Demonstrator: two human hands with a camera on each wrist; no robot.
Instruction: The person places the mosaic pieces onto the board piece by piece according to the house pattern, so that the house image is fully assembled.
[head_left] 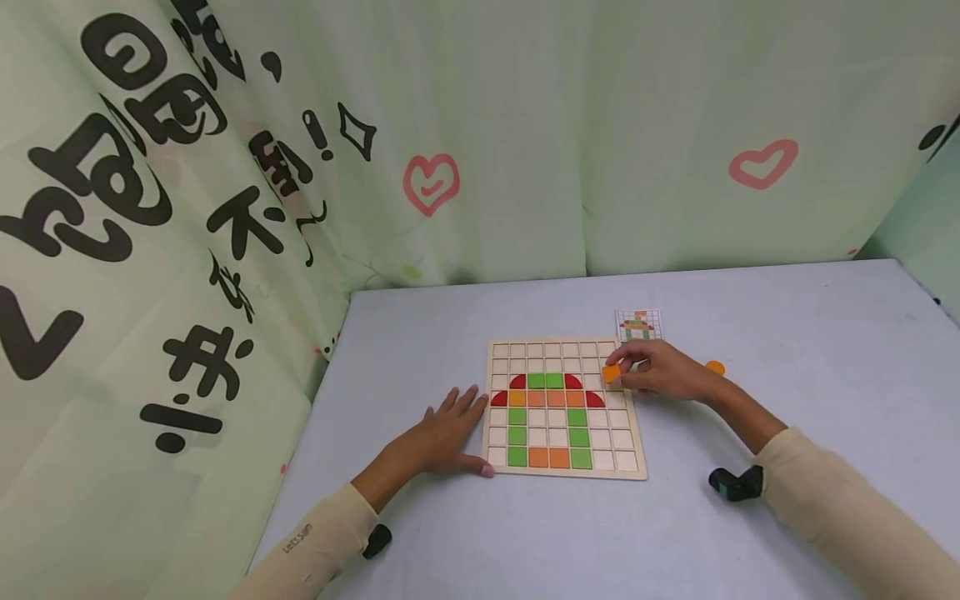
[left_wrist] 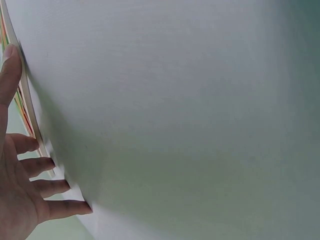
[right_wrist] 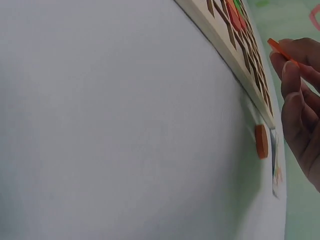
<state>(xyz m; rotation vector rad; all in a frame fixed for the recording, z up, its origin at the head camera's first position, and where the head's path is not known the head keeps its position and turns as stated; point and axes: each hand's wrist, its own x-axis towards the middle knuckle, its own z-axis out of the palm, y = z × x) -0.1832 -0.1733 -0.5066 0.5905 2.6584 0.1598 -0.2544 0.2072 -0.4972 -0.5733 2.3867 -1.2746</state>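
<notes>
My right hand (head_left: 666, 371) pinches a small orange square tile (head_left: 612, 373) between thumb and fingers, over the right side of the wooden grid board (head_left: 641, 467). In the right wrist view the tile (right_wrist: 283, 52) shows edge-on at the fingertips. Green, orange and red pieces fill part of the grid; red quarter-round ones (head_left: 595, 400) sit at the outer ends of two rows. My left hand (head_left: 442, 435) lies at the board's left edge with fingers spread, thumb by the lower left corner. Its thumb (left_wrist: 11, 75) lies along the board's side in the left wrist view.
A small pattern card (head_left: 639, 322) lies just behind the board's far right corner. An orange rounded piece (head_left: 716, 367) is on the table (head_left: 810, 350), partly behind the right forearm. Pale curtains (head_left: 510, 167) hang behind and to the left of the table.
</notes>
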